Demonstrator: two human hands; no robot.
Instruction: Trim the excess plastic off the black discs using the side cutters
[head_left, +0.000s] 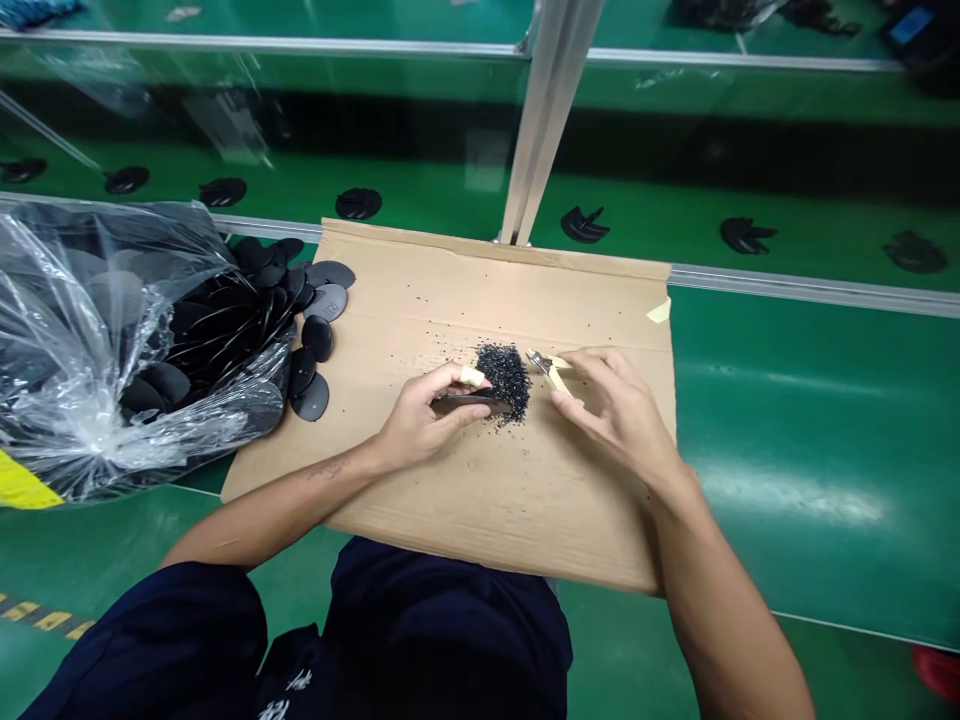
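My left hand (424, 418) is closed on a black oval disc (469, 402), pinched between thumb and fingers and seen nearly edge-on. Pale tape wraps one of its fingertips. In my right hand (619, 415) is a pair of nippers (549, 370) with pale yellow handles, its metal tip pointing left toward the disc but apart from it. Between and just behind the hands lies a pile of small black plastic bits (506, 375) on a cardboard sheet (450, 510).
At left, a clear plastic bag (97, 330) spills many black oval discs (225, 320) onto the cardboard's edge. An upright metal post (551, 120) stands behind the cardboard. Several black parts (585, 225) sit in a row along the green surface at the back.
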